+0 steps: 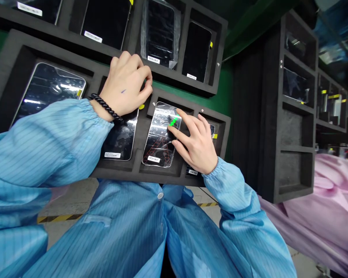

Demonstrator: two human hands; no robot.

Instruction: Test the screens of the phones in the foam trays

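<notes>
Within the black foam tray (159, 178), touches the right side of the glossy display panel (155, 135), laid lengthwise near-to-far, with the right hand (198, 144), fingers apart; over the tray's far rim, curls the left hand (124, 87), any pinch unclear.

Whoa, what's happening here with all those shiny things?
Someone in blue sleeves has their right hand on a shiny dark panel with a white label. It lies in a black tray with other panels. Their left hand is curled above the tray; I can't tell if it holds anything. Another black tray of panels sits just beyond.
</notes>
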